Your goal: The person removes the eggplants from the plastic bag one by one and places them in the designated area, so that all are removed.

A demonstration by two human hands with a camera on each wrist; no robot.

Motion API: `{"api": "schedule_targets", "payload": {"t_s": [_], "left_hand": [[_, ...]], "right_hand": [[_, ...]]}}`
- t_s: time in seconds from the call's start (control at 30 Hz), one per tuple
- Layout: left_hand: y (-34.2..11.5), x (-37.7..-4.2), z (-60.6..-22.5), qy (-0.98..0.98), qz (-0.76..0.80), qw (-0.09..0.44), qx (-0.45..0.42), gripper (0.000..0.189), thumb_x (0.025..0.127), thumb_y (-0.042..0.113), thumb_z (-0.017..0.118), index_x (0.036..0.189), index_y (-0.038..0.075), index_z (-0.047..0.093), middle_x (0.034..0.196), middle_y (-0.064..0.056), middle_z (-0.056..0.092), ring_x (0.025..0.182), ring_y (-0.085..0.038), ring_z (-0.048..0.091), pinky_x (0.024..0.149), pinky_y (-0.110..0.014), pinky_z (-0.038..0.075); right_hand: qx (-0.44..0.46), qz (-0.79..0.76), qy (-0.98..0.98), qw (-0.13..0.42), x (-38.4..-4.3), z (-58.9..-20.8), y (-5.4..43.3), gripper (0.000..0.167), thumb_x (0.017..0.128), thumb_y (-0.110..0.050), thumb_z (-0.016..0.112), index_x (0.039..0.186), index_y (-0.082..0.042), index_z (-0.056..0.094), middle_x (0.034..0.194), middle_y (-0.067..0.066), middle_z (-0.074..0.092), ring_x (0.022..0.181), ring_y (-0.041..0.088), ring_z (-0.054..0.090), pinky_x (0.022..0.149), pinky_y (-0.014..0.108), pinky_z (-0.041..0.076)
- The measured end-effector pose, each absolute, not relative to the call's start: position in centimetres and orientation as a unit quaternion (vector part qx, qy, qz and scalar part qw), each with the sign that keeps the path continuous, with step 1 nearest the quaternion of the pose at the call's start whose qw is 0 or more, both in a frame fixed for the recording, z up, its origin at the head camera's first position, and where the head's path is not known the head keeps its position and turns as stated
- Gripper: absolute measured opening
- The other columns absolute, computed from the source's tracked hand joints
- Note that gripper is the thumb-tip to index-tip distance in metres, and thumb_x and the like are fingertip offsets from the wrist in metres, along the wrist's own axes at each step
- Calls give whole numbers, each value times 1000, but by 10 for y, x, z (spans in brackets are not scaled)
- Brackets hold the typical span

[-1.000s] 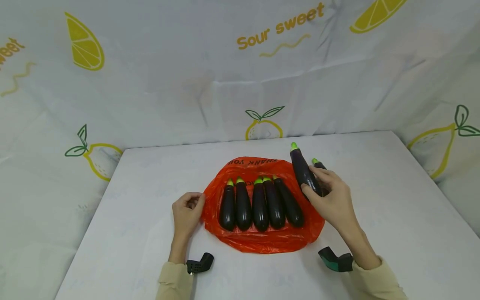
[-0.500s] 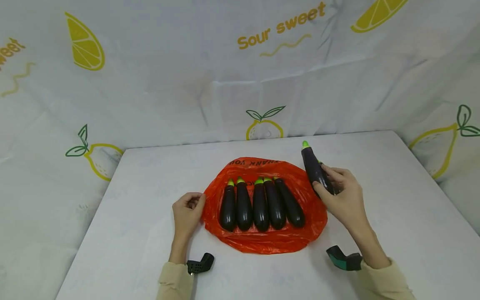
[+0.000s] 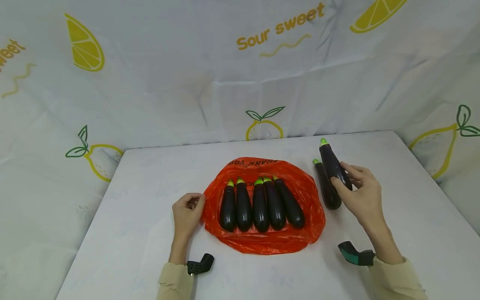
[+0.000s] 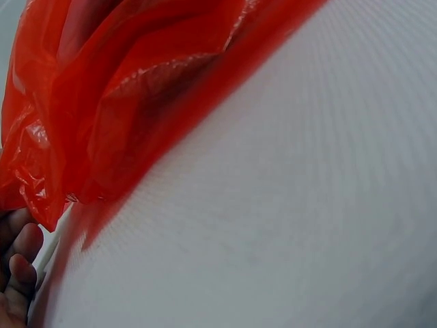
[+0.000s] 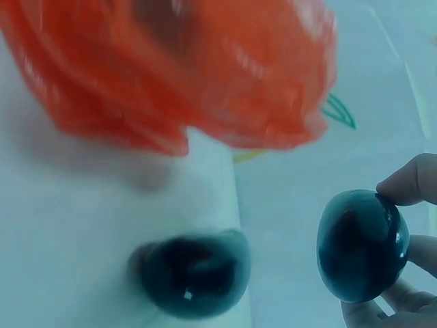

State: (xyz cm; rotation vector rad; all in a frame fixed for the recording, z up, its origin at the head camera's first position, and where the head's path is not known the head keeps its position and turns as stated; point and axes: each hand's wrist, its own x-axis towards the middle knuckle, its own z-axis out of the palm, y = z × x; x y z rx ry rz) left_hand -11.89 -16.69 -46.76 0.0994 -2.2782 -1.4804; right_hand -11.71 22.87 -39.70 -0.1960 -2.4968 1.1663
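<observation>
Head view shows your left hand (image 3: 188, 210) at the left edge of the red plastic bag (image 3: 262, 243), its fingers curled and the bag's rim pinched at the fingertips. Your right hand (image 3: 361, 193) grips the raised eggplant (image 3: 332, 163) near its thick lower end, thumb on one side and fingers on the other, with the green stem tip pointing away from you. That eggplant is clear of the bench (image 3: 127, 233), to the right of the bag. Just left of it and lower, the loose eggplant (image 3: 325, 187) lies on the bench beside the bag's right edge, stem also pointing away. From the right wrist, you can see a gap between these two.

Five eggplants (image 3: 260, 206) lie in a row on the bag, stems toward the far side; the rightmost leans, its stem end nearest the others. The bag is spread beneath them, with dark printed lettering along its far edge. Your left wrist view catches the bag's crumpled folds hanging beside your curled fingers; the pinch itself is hidden there. You wear light sleeves (image 3: 175, 281) and a dark wrist camera (image 3: 201, 263) on each arm. Behind the bench hangs a white cloth (image 3: 157, 104) printed with lemons.
</observation>
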Motion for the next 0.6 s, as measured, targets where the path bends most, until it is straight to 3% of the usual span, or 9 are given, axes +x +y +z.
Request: {"api": "schedule_targets", "payload": {"t_s": [0.03,0.1,0.6], "left_hand": [[-166,-118,-466,-819,-532,211,34,5,90,-2,70,86,-4,74,71,-18,65,62,-3,47,58,-13,41],[-166,-117,-465,-819,-533,212,32,5,90,-2,70,87,-4,74,71,-17,65,62,-2,47,58,-13,41],[-167,-118,-464,-817,-539,201,33,5,90,-3,70,87,-7,74,71,-20,64,62,-5,47,58,-12,40]], "right_hand": [[-74,415,-887,189,-118,-398,231,47,90,-11,73,135,0,64,131,23,61,90,-8,48,86,0,39],[-76,420,-884,191,-119,-400,236,47,90,-11,71,135,1,64,130,23,60,88,-12,46,83,-2,37],[-100,407,-893,166,-126,-419,270,48,93,-16,66,136,5,61,135,28,57,88,-18,41,76,-1,35]]}}
